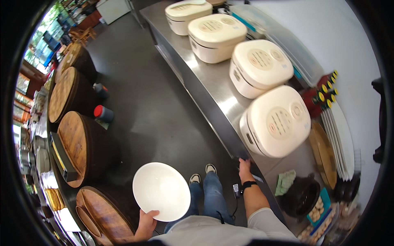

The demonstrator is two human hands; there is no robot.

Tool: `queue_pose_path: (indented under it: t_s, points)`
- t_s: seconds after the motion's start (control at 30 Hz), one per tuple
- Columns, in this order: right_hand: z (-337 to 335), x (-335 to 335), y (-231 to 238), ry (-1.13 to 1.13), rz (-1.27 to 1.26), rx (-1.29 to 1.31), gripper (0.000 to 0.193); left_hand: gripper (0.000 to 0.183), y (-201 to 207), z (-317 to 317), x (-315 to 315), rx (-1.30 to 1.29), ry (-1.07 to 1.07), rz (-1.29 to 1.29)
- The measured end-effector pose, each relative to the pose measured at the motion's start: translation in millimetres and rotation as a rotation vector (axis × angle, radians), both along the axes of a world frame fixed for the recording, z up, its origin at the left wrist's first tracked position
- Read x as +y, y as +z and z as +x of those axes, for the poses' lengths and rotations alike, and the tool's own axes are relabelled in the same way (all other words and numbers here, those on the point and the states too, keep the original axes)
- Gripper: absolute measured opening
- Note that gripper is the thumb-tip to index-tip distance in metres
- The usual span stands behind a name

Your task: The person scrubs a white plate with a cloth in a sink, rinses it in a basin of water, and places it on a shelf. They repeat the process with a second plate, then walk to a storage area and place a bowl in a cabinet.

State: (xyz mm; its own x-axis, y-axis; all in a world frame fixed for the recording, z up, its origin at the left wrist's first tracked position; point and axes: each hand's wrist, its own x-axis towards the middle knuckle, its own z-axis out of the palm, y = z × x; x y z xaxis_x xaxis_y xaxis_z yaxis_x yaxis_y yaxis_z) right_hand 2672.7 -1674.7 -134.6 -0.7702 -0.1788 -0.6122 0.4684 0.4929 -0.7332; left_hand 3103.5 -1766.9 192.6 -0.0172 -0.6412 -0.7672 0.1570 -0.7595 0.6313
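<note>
A large white bowl (pixel 161 192) is held out low in front of me, its inside turned up and nothing visible in it. My left hand (pixel 147 223) grips its near rim, the thumb lying over the edge. My right hand (pixel 245 168) is closed at the front edge of the steel counter (pixel 215 84); its fingers are curled and partly hidden, so what they hold cannot be made out. The closest of several cream rice cookers (pixel 276 121) stands on the counter just beyond that hand, lid down.
Large dark barrels with wooden lids (pixel 74 143) line the left. A red-topped container (pixel 103 113) stands on the floor beside them. On the right are a green cloth (pixel 285 182), a dark pot (pixel 301 196), stacked white trays (pixel 338 139) and yellow-capped bottles (pixel 322 96).
</note>
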Motion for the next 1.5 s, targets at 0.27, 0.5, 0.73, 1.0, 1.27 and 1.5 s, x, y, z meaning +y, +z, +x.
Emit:
queue_pose_path:
  t_s: [0.27, 0.5, 0.73, 1.0, 1.27, 1.5]
  points:
    - [-8, -33, -10, -0.279, -0.069, 0.107, 0.051, 0.069, -11, -22, 2, 0.069, 0.048, 0.046]
    - [-4, -45, 5, -0.353, -0.125, 0.029, 0.041, 0.068, -13, -40, 5, 0.052, 0.109, 0.047]
    - [-5, -89, -32, 0.102, -0.12, 0.033, 0.044, 0.068, -22, -62, -3, 0.043, 0.123, 0.029]
    - [0, -100, -15, 0.151, 0.02, 0.099, 0.057, 0.067, -38, -73, -6, 0.142, 0.02, -0.02]
    - [10, -157, 9, 0.031, -0.149, 0.149, 0.055, 0.068, -42, -58, 7, 0.078, 0.068, 0.062]
    - [-1, -285, 20, 0.309, -0.255, 0.207, 0.078, 0.065, -56, -55, 13, 0.074, 0.119, 0.077]
